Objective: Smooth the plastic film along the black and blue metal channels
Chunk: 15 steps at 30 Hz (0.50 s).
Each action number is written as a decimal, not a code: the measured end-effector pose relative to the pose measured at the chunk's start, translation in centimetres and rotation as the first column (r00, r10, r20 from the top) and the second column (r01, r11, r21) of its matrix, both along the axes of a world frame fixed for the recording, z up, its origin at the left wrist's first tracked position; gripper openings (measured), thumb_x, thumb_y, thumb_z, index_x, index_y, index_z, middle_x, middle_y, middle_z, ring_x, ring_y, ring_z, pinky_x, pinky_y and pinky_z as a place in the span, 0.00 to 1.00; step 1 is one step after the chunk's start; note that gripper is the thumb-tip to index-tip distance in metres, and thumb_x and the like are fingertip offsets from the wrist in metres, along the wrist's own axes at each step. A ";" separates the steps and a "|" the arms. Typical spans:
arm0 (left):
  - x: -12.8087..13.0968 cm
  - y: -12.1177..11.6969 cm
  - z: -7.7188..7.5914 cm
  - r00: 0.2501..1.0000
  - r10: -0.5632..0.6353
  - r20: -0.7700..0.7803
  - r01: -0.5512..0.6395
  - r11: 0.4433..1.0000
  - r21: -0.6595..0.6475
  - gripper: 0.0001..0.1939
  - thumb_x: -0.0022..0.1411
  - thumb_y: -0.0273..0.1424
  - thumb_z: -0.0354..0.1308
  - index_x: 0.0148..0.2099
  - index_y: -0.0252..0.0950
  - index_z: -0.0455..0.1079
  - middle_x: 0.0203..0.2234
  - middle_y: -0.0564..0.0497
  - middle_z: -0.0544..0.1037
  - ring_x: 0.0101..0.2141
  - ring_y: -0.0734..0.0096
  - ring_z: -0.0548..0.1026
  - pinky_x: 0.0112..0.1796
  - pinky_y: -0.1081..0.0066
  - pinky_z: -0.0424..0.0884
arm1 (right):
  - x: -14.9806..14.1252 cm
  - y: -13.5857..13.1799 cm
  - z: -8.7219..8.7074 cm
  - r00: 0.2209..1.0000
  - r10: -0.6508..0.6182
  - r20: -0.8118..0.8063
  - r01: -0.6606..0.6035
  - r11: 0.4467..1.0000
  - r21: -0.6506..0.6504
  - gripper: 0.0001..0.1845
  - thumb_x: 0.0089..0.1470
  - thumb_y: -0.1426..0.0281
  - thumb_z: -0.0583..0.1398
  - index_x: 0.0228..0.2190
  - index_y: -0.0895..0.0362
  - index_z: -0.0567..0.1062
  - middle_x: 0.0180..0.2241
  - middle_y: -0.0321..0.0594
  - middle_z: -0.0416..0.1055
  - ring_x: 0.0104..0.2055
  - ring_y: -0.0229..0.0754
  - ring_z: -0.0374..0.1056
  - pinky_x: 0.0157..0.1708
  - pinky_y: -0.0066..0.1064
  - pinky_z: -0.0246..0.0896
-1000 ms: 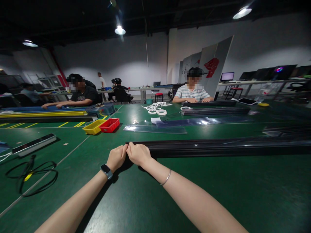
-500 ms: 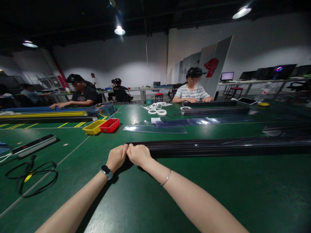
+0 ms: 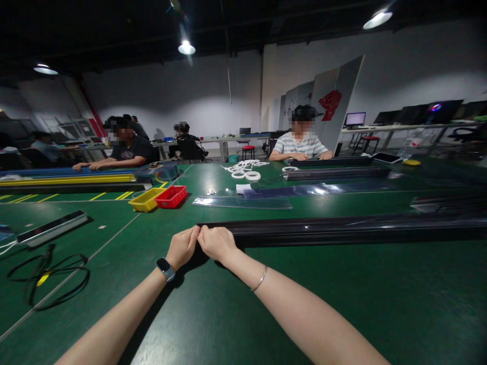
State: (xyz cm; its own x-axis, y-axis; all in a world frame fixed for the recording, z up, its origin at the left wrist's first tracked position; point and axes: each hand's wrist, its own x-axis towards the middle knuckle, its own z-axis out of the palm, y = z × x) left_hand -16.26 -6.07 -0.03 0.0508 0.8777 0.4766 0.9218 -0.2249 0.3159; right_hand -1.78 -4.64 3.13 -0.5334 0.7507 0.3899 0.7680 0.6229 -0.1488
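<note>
A long black profile (image 3: pixel 323 232) with lengthwise ridges lies across the green table (image 3: pixel 289 304), running off to the right edge of the view. At its left end my right hand (image 3: pixel 217 242) is closed over it, knuckles up. Pressed against that hand, my left hand (image 3: pixel 182 247) is also closed at the tip of the profile. Both sets of fingertips are hidden, so any small piece between them cannot be made out. Clear plastic strips (image 3: pixel 241 203) lie just beyond the profile.
A yellow bin (image 3: pixel 146 201) and a red bin (image 3: pixel 171 197) stand beyond my left hand. Left lie a power strip (image 3: pixel 53 228) and a coiled black cable (image 3: pixel 49 279). White rings (image 3: pixel 252 176) and cord lie farther back. Co-workers sit across the table, one in a striped shirt (image 3: pixel 302 145).
My hands and the black profile stay almost in place. In the background, the co-worker at the left has shifted their hands slightly left.
</note>
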 end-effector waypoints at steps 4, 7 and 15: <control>0.0 0.1 0.0 0.998 0.010 0.065 -0.006 0.998 -0.060 0.23 0.60 0.39 0.32 0.29 0.33 0.66 0.25 0.49 0.71 0.26 0.76 0.67 0.29 0.79 0.58 | 0.0 -0.1 0.2 1.000 -0.023 0.013 0.023 0.999 -0.022 0.22 0.55 0.63 0.36 0.33 0.58 0.64 0.26 0.42 0.68 0.30 0.41 0.65 0.30 0.32 0.57; 0.1 0.3 0.0 0.999 0.011 0.051 -0.008 0.998 -0.059 0.24 0.60 0.39 0.33 0.27 0.33 0.66 0.25 0.48 0.71 0.26 0.77 0.67 0.27 0.78 0.57 | 0.0 -0.2 0.3 0.999 -0.012 0.035 0.013 1.000 -0.020 0.22 0.55 0.64 0.36 0.32 0.59 0.64 0.26 0.43 0.68 0.30 0.41 0.65 0.30 0.31 0.57; 0.5 -0.1 0.3 1.000 0.000 -0.020 0.000 1.000 -0.008 0.23 0.60 0.37 0.34 0.25 0.33 0.64 0.22 0.51 0.70 0.24 0.79 0.65 0.27 0.79 0.55 | -0.3 0.1 -0.2 0.999 -0.024 -0.023 0.024 0.999 0.038 0.19 0.54 0.64 0.37 0.31 0.59 0.63 0.25 0.42 0.68 0.29 0.42 0.65 0.28 0.32 0.57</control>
